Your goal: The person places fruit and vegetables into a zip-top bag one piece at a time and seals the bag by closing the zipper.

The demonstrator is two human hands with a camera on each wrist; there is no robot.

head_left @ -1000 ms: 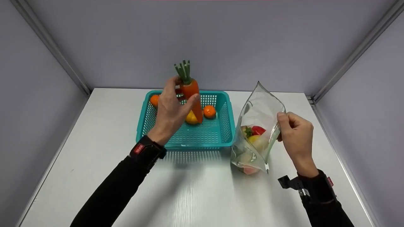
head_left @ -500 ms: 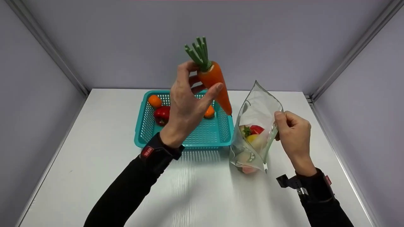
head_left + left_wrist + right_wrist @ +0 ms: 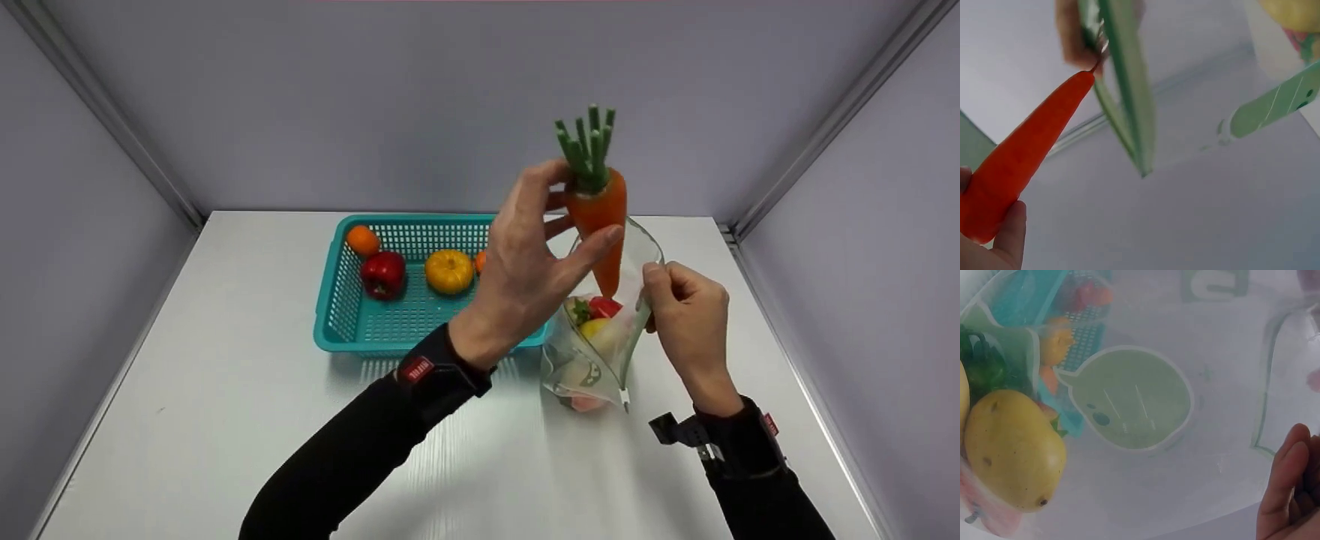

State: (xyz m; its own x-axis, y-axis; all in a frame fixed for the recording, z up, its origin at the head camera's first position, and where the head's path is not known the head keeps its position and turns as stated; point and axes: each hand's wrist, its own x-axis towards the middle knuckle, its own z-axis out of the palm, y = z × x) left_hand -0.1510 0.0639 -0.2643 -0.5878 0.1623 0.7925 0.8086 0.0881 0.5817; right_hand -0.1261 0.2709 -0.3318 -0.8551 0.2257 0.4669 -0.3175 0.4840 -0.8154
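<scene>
While my left hand point(image 3: 525, 277) is pinching the carrot point(image 3: 600, 225) upright between thumb and fingers, its tip is pointing into the clear bag's point(image 3: 592, 360) open mouth. My right hand point(image 3: 686, 322) is gripping the bag's rim, beside the teal basket point(image 3: 337, 315) on the table point(image 3: 225, 420).

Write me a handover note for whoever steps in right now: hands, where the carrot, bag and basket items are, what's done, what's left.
Left hand: grips the carrot upright near its leafy top, tip pointing down at the mouth of the bag.
Right hand: fingers pinch the bag's rim, holding it open; the bag stands on the table.
Done: several pieces of produce already sit in the bag, among them a yellow fruit.
Left: the carrot is not yet inside. The teal basket holds an orange, a red pepper, a small pumpkin and another orange piece partly hidden behind the left hand.
</scene>
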